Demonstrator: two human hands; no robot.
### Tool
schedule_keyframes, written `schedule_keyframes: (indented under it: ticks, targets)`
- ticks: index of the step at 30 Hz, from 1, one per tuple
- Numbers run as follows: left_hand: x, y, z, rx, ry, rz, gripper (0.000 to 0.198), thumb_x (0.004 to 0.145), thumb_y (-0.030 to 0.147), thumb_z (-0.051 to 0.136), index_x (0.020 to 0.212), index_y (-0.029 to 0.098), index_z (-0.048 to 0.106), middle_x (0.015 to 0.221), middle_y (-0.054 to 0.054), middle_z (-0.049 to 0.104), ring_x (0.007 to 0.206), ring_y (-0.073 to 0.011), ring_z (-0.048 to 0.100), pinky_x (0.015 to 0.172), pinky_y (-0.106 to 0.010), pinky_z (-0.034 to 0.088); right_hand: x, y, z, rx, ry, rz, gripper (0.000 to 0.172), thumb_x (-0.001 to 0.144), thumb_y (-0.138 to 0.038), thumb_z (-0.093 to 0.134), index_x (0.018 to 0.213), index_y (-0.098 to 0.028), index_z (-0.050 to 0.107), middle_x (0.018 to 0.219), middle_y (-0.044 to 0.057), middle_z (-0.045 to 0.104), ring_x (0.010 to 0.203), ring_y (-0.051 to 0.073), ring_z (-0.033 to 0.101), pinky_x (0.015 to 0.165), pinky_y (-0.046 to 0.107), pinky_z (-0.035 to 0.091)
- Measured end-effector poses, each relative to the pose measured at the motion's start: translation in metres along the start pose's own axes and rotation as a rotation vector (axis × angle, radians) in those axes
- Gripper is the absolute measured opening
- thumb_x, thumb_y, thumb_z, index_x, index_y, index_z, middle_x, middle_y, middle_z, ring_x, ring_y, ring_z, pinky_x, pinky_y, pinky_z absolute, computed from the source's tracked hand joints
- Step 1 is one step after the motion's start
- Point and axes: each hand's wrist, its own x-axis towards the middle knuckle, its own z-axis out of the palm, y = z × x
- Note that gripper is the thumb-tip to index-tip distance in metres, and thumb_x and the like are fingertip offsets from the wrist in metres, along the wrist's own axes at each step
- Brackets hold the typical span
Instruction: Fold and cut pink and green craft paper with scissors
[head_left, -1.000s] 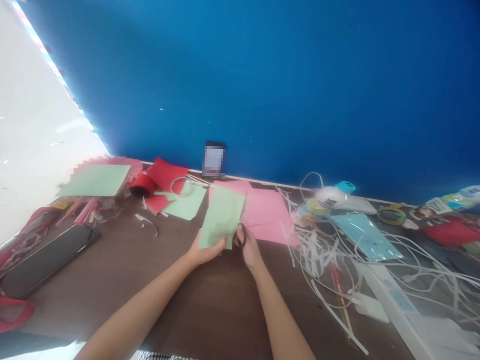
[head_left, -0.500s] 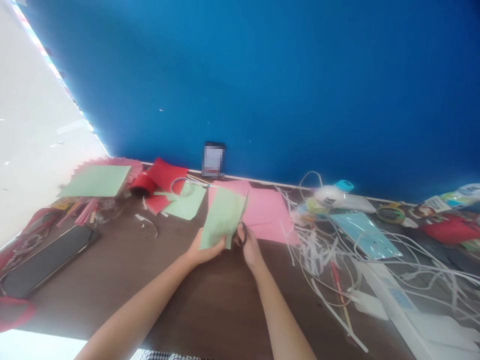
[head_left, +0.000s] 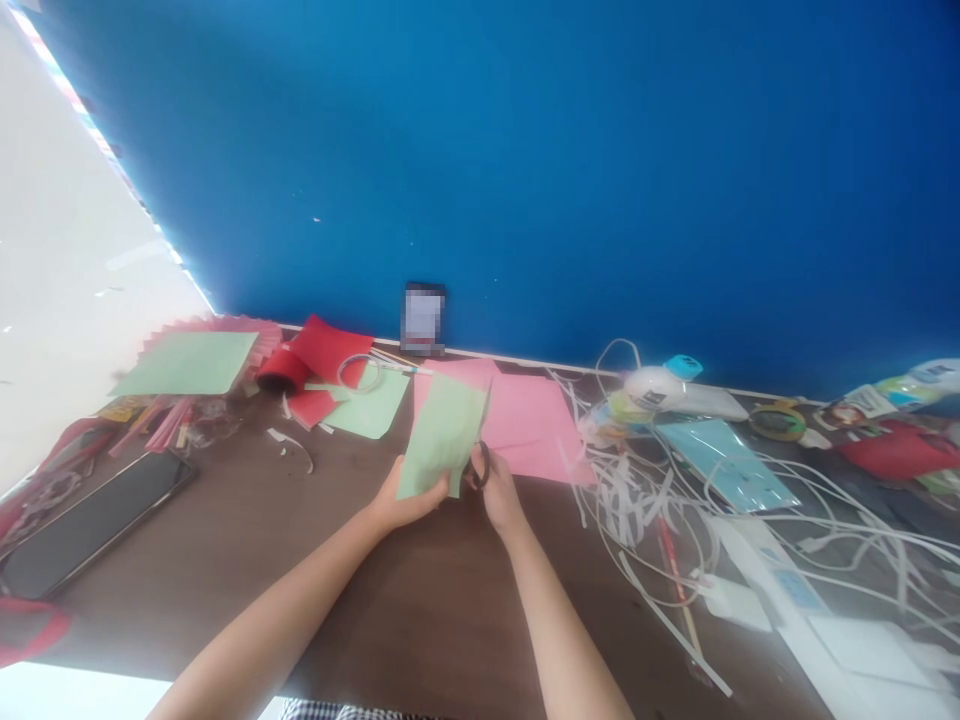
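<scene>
My left hand [head_left: 409,500] grips a light green sheet of paper [head_left: 444,430] by its lower edge, thumb in front, and holds it tilted up over the brown table. Wrapped around the dark handles of a pair of scissors [head_left: 482,466] is my right hand [head_left: 499,490]. The scissors are at the right edge of the green sheet; their blades are mostly hidden or blurred against it. Behind the sheet lie pink sheets of paper [head_left: 536,425]. Another green sheet [head_left: 375,405] lies left of them, with a roll of tape [head_left: 358,372] on it.
Left are red paper [head_left: 334,350], a green sheet [head_left: 187,362] over pleated pink paper, and a phone [head_left: 94,520]. Right are paper strips [head_left: 630,505], a glue bottle [head_left: 652,388], a blue packet [head_left: 731,465], tangled white cables and a power strip [head_left: 784,590]. A blue wall [head_left: 525,180] stands behind.
Both hands keep hold of the green paper and the scissors in nearly the same place. The whole view has shifted slightly.
</scene>
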Motion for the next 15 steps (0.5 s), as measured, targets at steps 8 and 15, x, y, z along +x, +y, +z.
schedule_keyframes:
  ticks: [8, 15]
  targets:
    - [0.0000, -0.0048, 0.0008, -0.054, 0.012, 0.084, 0.027, 0.076, 0.032, 0.052, 0.053, 0.018, 0.054, 0.044, 0.000, 0.053, 0.041, -0.0108, 0.052, 0.044, -0.020, 0.044, 0.0005, -0.0031, -0.0014, 0.018, 0.008, -0.001, 0.041, 0.079, -0.056, 0.046, 0.064, -0.018, 0.044, 0.051, -0.006, 0.036, 0.046, 0.008, 0.033, 0.045, 0.022, 0.028]
    - [0.0001, -0.0071, 0.0041, -0.052, 0.029, 0.084, 0.024, 0.075, 0.031, 0.052, 0.054, 0.018, 0.055, 0.044, 0.000, 0.054, 0.041, -0.0119, 0.052, 0.042, -0.020, 0.044, 0.0001, -0.0031, -0.0016, 0.017, 0.008, -0.013, 0.040, 0.081, -0.053, 0.045, 0.063, -0.018, 0.043, 0.051, -0.005, 0.036, 0.046, 0.008, 0.033, 0.044, 0.022, 0.025]
